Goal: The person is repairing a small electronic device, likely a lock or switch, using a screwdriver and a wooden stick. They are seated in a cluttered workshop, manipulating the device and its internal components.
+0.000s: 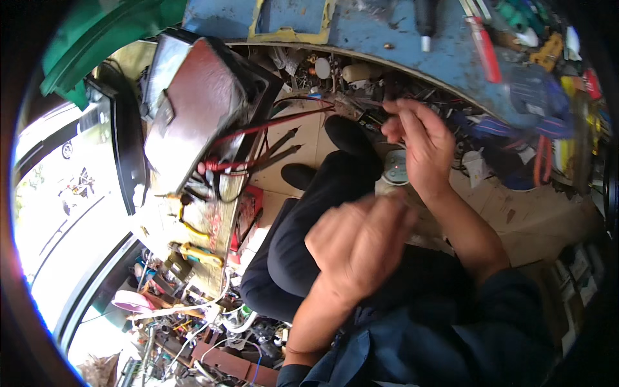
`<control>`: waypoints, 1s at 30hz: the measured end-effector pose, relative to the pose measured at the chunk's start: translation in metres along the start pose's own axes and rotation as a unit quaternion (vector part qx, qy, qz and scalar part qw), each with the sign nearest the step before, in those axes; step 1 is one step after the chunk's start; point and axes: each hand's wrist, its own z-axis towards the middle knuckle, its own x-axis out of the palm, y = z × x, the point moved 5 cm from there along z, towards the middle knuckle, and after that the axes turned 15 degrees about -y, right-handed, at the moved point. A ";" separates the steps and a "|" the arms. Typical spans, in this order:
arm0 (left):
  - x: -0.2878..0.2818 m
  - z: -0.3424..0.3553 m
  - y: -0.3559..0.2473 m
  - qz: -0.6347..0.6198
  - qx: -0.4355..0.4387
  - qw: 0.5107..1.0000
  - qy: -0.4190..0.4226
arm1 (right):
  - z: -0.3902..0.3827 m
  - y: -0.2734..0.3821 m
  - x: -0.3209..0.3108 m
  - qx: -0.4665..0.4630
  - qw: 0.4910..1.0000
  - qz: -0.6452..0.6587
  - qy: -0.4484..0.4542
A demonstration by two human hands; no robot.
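My left hand (361, 245) is raised above my lap with its fingers curled closed. It is smeared by motion, and whatever lies inside it is hidden. Higher and to the right, my right hand (422, 142) is closed in a pinch, palm side partly turned toward me. A thin, blurred streak shows at its fingertips, too faint to name. The two hands are apart. Beneath the right hand, near my knee, is a small round pale-green device (395, 169) with a tiny red light.
A blue workbench (387, 64) spans the top, bearing a red-handled tool (483, 51). At left, red and black test leads (258, 164) hang beside a dark-framed box (200, 103). Yellow-handled pliers (196, 253) lie on a wooden board (222, 226). Loose parts (264, 335) clutter the lower left.
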 end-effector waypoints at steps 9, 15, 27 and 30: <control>-0.060 -0.027 -0.045 0.002 0.005 0.990 -0.144 | -0.094 0.141 -0.039 0.011 0.984 0.086 0.155; -0.133 -0.095 -0.082 -0.076 -0.119 0.983 -0.116 | -0.161 0.160 -0.015 0.052 0.968 0.109 0.222; -0.180 -0.228 -0.117 -0.239 -0.298 0.919 -0.099 | -0.259 0.156 0.018 0.115 0.938 0.092 0.314; -0.187 -0.246 -0.111 -0.234 -0.314 0.911 -0.131 | -0.273 0.140 0.031 0.135 0.933 0.072 0.326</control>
